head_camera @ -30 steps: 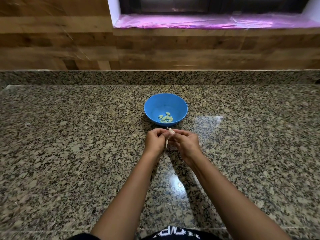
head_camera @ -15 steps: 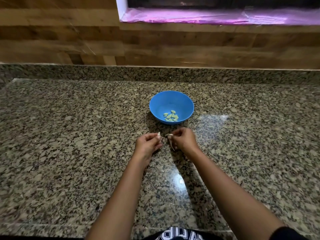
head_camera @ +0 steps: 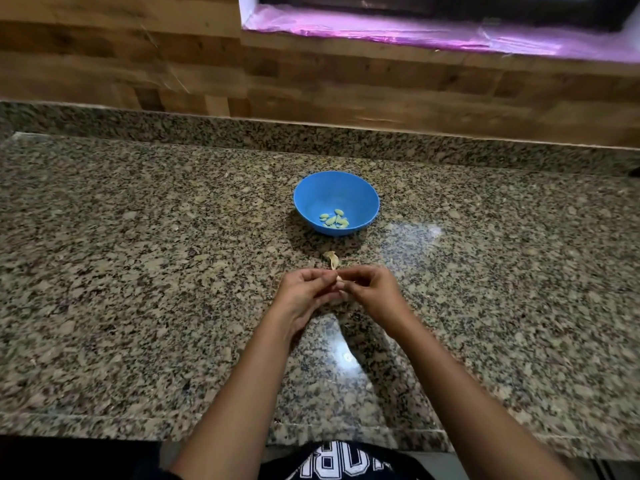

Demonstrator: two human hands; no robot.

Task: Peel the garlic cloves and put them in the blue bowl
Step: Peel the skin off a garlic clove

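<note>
The blue bowl (head_camera: 336, 188) stands on the granite counter (head_camera: 138, 271) with several peeled garlic cloves (head_camera: 334, 219) in its bottom. Just in front of the bowl lies a scrap of garlic skin (head_camera: 331, 259). My left hand (head_camera: 304, 292) and my right hand (head_camera: 372, 289) meet fingertip to fingertip near it and together pinch a small pale garlic clove (head_camera: 340, 278), which their fingers mostly hide.
A wood-panelled wall (head_camera: 138, 64) rises behind the counter's granite upstand. A window sill covered with pink film (head_camera: 415, 32) runs along the top right. The counter's front edge (head_camera: 104, 424) lies close to my body.
My hands, apart half a second ago, have come together again on the clove. A scrap of skin now lies on the counter in front of the bowl.
</note>
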